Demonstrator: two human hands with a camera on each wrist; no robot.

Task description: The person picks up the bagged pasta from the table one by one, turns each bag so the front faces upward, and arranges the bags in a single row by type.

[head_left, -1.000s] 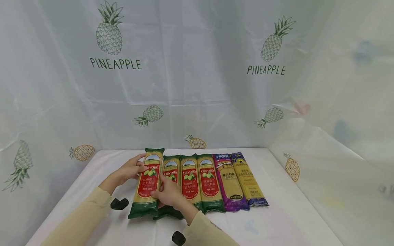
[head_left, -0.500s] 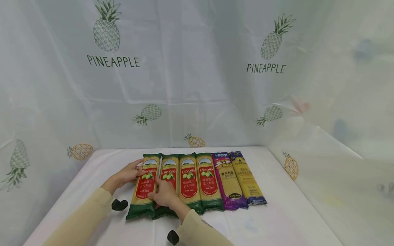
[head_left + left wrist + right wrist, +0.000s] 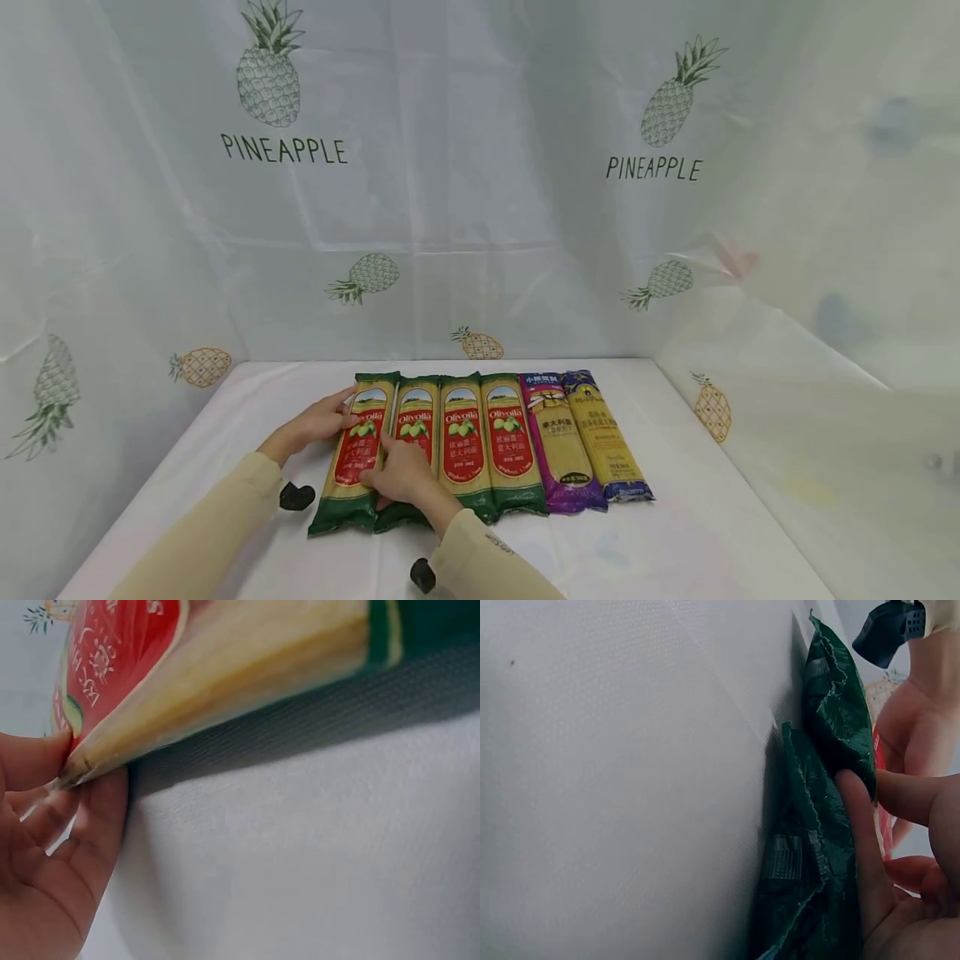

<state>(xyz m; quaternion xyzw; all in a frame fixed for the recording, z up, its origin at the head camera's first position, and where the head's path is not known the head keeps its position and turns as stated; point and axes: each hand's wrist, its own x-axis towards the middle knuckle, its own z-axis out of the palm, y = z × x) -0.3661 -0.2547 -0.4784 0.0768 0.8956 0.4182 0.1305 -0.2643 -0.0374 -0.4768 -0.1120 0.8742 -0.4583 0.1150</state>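
Note:
At the left end of a row lies a spaghetti packet (image 3: 358, 454) with a red label and green ends. My left hand (image 3: 318, 423) pinches its left edge; in the left wrist view the thumb (image 3: 34, 759) lies on top and the fingers (image 3: 101, 817) underneath. From the other side my right hand (image 3: 407, 473) pinches the same packet's right edge, thumb on top, one finger under it by the green end (image 3: 840, 712). That hand partly covers a second matching packet (image 3: 415, 417). Two more matching packets, a third (image 3: 462, 442) and another (image 3: 513, 437), lie alongside.
To the right lie a purple-edged pasta packet (image 3: 562, 446) and a yellow and blue one (image 3: 607, 437), both slanted. They rest on a white-covered table (image 3: 675, 542). A pineapple-print curtain (image 3: 487, 208) rises behind the table and along its sides.
The leftmost spaghetti packet has come down from a slightly raised position to lie level with the row. Both hands have moved down with it and keep their hold.

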